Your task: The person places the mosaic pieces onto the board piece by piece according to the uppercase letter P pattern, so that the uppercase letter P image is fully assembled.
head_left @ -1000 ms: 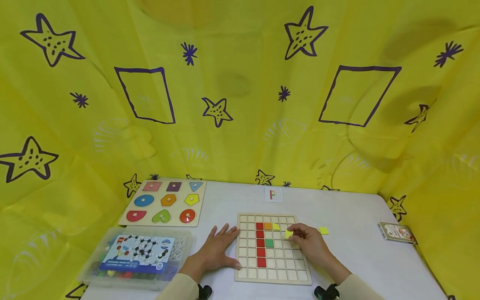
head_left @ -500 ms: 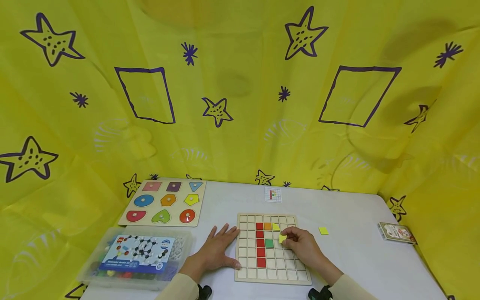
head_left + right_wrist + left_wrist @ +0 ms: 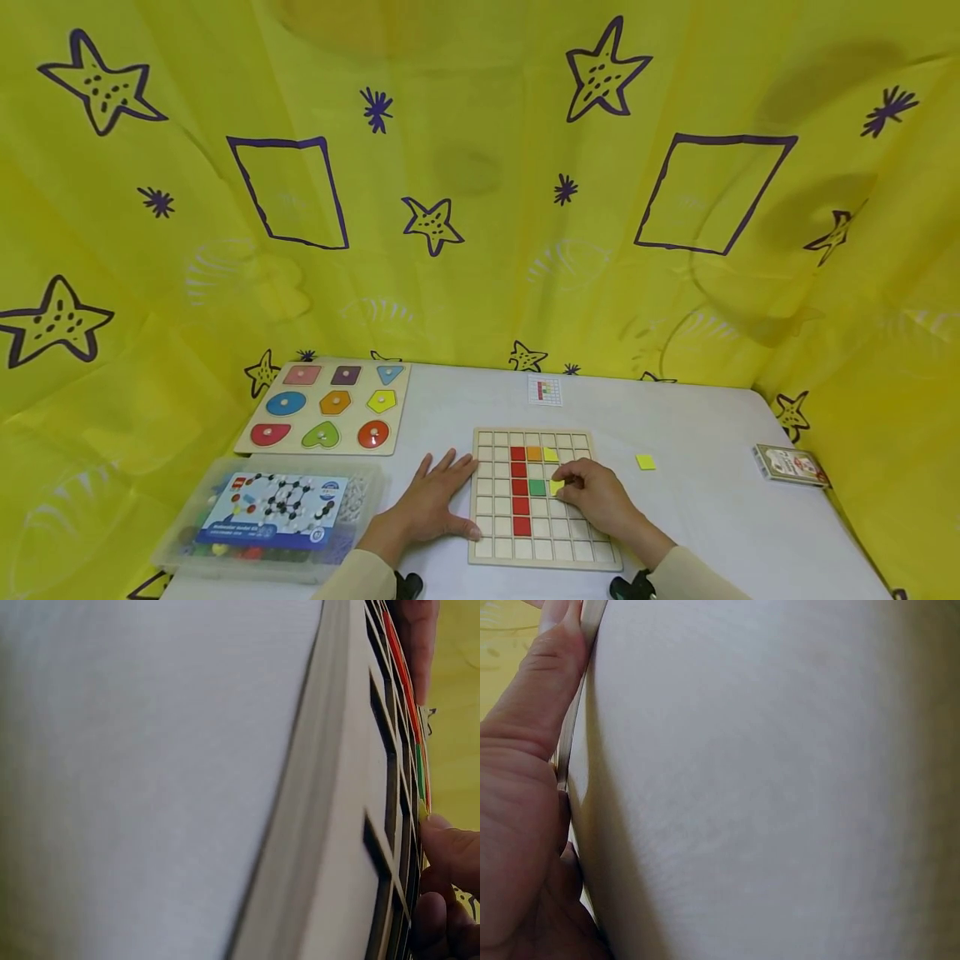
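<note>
A wooden grid board (image 3: 544, 566) lies on the white table. My left hand (image 3: 431, 502) rests with spread fingers along its left edge, the thumb at the lower left corner. Over the grid, my right hand (image 3: 598, 498) pinches a yellow square tile (image 3: 556, 488) between thumb and fingertips, right beside a green tile (image 3: 537, 488). Red tiles (image 3: 521, 506) fill part of one column. To the right of the topmost red one sit an orange tile (image 3: 533, 453) and another yellow tile. In the right wrist view, the fingertips (image 3: 442, 832) hide most of the held tile.
A loose yellow tile (image 3: 646, 462) lies right of the board. Behind the board is a small printed card (image 3: 544, 390). At left are a shape puzzle (image 3: 322, 402) and a clear plastic box (image 3: 270, 517) of model parts. A small card box (image 3: 791, 464) lies far right.
My right hand has carried the yellow tile leftward and slightly nearer across the grid, up to the green tile. My left hand has stayed at the board's edge.
</note>
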The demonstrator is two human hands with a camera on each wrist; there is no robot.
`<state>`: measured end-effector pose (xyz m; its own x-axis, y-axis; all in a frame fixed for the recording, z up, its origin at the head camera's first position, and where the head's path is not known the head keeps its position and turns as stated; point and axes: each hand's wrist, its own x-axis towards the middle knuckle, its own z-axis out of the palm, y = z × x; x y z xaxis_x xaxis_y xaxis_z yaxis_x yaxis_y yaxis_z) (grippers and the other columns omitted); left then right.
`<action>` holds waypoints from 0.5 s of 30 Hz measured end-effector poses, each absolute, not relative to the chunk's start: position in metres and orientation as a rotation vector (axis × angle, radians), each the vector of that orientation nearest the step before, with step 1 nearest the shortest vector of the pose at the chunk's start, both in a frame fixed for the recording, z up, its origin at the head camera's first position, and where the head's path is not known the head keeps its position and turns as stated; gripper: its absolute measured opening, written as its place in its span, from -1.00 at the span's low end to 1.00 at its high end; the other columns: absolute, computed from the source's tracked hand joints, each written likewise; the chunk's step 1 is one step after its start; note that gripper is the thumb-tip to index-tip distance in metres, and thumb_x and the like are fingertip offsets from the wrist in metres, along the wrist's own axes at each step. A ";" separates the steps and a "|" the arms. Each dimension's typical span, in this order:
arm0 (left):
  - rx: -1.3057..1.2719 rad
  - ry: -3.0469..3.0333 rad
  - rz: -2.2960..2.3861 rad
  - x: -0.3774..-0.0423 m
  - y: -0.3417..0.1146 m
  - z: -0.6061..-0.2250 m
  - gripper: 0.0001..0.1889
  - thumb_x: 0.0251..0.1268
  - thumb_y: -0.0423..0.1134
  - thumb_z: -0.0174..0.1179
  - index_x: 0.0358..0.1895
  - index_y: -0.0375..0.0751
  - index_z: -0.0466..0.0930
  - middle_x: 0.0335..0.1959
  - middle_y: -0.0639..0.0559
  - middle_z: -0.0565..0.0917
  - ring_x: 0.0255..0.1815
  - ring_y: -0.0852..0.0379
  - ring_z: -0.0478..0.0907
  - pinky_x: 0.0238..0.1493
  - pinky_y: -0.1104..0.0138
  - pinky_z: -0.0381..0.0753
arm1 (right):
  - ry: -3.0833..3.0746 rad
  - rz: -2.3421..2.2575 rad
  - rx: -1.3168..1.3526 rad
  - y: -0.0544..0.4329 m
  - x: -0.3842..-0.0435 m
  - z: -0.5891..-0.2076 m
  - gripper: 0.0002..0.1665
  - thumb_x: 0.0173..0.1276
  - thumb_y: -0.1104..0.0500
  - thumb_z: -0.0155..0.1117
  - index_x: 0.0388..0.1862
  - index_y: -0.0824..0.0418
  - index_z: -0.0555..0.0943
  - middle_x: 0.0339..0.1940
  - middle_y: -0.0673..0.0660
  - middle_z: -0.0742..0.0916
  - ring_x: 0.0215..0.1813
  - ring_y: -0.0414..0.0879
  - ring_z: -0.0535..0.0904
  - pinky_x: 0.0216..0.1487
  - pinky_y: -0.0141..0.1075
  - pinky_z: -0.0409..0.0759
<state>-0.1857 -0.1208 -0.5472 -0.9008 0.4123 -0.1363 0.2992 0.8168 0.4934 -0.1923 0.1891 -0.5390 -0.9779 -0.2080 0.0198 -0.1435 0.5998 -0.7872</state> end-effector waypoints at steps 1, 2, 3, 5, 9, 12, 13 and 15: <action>0.551 2.765 0.693 -0.186 -0.121 -0.547 0.18 -0.09 0.33 0.58 0.65 -0.02 0.27 0.67 0.00 0.31 0.76 -0.17 0.02 0.74 -0.22 -0.20 | 2.747 -1.336 -0.305 0.189 -0.192 -0.539 -0.84 0.30 0.32 0.52 -0.17 0.14 0.76 -0.27 -0.03 0.70 -0.31 -0.23 0.46 -0.28 -0.42 0.51; 0.552 2.766 0.691 -0.186 -0.121 -0.548 0.18 -0.09 0.33 0.58 0.65 -0.02 0.27 0.67 0.00 0.31 0.76 -0.17 0.02 0.74 -0.22 -0.19 | 2.748 -1.334 -0.310 0.188 -0.192 -0.539 -0.85 0.30 0.32 0.52 -0.18 0.14 0.77 -0.26 -0.03 0.70 -0.29 -0.23 0.47 -0.26 -0.42 0.52; 0.552 2.766 0.691 -0.185 -0.121 -0.548 0.18 -0.09 0.33 0.58 0.65 -0.02 0.27 0.67 0.00 0.31 0.76 -0.17 0.02 0.74 -0.22 -0.20 | 2.750 -1.333 -0.313 0.188 -0.192 -0.538 -0.85 0.30 0.33 0.52 -0.19 0.13 0.78 -0.24 -0.03 0.71 -0.28 -0.23 0.48 -0.24 -0.42 0.53; 0.553 2.767 0.691 -0.185 -0.121 -0.548 0.18 -0.09 0.33 0.58 0.65 -0.02 0.27 0.67 0.00 0.31 0.76 -0.16 0.02 0.74 -0.22 -0.20 | 2.756 -1.327 -0.320 0.188 -0.192 -0.538 -0.85 0.29 0.33 0.51 -0.20 0.12 0.79 -0.22 -0.04 0.72 -0.26 -0.24 0.51 -0.21 -0.41 0.56; 0.553 2.767 0.690 -0.185 -0.121 -0.548 0.18 -0.09 0.33 0.58 0.66 -0.01 0.27 0.67 0.01 0.31 0.76 -0.16 0.01 0.74 -0.22 -0.20 | 2.767 -1.312 -0.328 0.188 -0.193 -0.539 -0.84 0.29 0.34 0.51 -0.22 0.10 0.80 -0.21 -0.06 0.72 -0.22 -0.24 0.53 -0.18 -0.41 0.58; 0.552 2.767 0.690 -0.186 -0.122 -0.548 0.19 -0.09 0.33 0.58 0.66 -0.01 0.26 0.68 0.01 0.31 0.76 -0.16 0.01 0.74 -0.22 -0.20 | 2.780 -1.291 -0.333 0.188 -0.194 -0.540 -0.83 0.30 0.35 0.50 -0.22 0.09 0.82 -0.22 -0.07 0.73 -0.21 -0.23 0.54 -0.16 -0.40 0.57; 0.551 2.766 0.691 -0.186 -0.121 -0.548 0.19 -0.09 0.33 0.58 0.66 -0.01 0.26 0.68 0.01 0.31 0.76 -0.16 0.01 0.74 -0.22 -0.20 | 2.784 -1.282 -0.334 0.188 -0.194 -0.540 -0.82 0.30 0.35 0.49 -0.22 0.08 0.83 -0.22 -0.07 0.73 -0.20 -0.23 0.54 -0.15 -0.40 0.57; 0.554 2.766 0.691 -0.186 -0.121 -0.549 0.19 -0.09 0.33 0.58 0.66 -0.01 0.26 0.68 0.01 0.30 0.76 -0.16 0.01 0.74 -0.22 -0.20 | 2.793 -1.264 -0.335 0.188 -0.195 -0.540 -0.80 0.31 0.35 0.49 -0.21 0.06 0.84 -0.22 -0.08 0.73 -0.20 -0.24 0.54 -0.15 -0.40 0.56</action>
<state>-0.1858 -0.1215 -0.5487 -0.9001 0.4144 -0.1347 0.3024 0.8167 0.4915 -0.1946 0.1877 -0.5404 -0.9747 -0.2207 0.0366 -0.1731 0.6407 -0.7481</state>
